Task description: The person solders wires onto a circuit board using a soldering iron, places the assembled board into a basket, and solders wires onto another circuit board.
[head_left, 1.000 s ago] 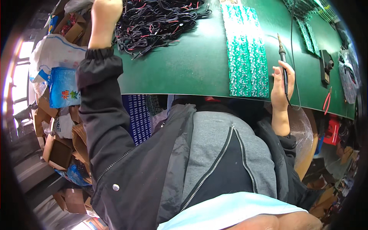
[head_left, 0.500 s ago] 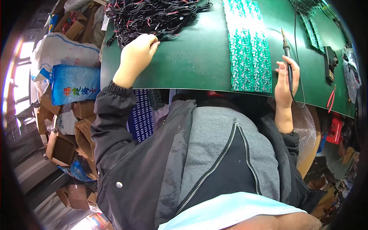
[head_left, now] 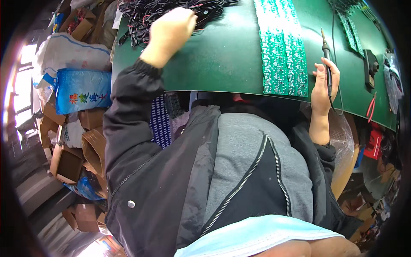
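Observation:
My left hand (head_left: 171,33) reaches over a tangled heap of black cables (head_left: 137,21) at the table's far left. Its fingers are curled together, and their tips are mostly hidden behind the hand, so what they pinch does not show. In my right hand (head_left: 323,92) a soldering iron (head_left: 326,50) is held upright, tip pointing away from me, its cord looping down past the wrist. Between the hands, long green circuit board panels (head_left: 282,55) lie side by side, reaching the table's front edge.
The green table (head_left: 214,64) spans the width. At its right are more circuit board strips (head_left: 351,34), a black stand-like block (head_left: 370,68), red-handled pliers (head_left: 371,106) and a clear plastic bag (head_left: 391,77). Sacks and cardboard boxes (head_left: 66,165) crowd the left; a blue basket (head_left: 160,122) sits below the table.
My left hand has moved farther away and to the right, over the cables. My right hand keeps the soldering iron upright, with little movement. The view has shifted slightly.

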`<state>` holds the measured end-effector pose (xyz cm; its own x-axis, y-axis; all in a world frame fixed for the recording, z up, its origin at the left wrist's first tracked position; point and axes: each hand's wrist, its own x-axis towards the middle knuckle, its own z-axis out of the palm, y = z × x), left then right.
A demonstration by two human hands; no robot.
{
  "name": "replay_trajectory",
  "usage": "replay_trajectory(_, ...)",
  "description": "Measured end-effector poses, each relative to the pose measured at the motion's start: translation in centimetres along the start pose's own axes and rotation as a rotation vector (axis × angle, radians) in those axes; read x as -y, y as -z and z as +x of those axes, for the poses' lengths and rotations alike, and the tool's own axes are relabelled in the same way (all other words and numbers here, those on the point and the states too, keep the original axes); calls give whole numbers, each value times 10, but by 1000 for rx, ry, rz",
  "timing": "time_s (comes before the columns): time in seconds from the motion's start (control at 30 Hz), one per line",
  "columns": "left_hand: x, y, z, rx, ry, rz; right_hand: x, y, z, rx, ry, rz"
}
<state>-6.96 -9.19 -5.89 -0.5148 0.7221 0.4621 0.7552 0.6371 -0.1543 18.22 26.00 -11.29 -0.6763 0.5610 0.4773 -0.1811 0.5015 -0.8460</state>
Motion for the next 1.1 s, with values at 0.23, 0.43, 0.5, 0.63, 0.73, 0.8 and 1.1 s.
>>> replay_trajectory(0.23,24,142,36,-379,219,-212,-2,3,-2,6,-36,57)
replay_trajectory(0.43,49,100,30,-513,759,-1349,-2,0,1,16,-22,59)
replay_trajectory(0.5,51,106,34,-519,735,-1645,-2,1,1,6,-28,65)
replay_trajectory(0.63,44,168,44,-316,612,-972,-2,0,0,-15,-28,71)
replay_trajectory(0.73,68,133,24,-5,9,-207,-3,0,1,1,-38,67)
replay_trajectory(0.8,62,88,-8,289,-16,-270,-3,3,0,-5,-47,42)
replay_trajectory(1.1,30,50,-71,151,-44,39,-3,2,0,5,-28,13)
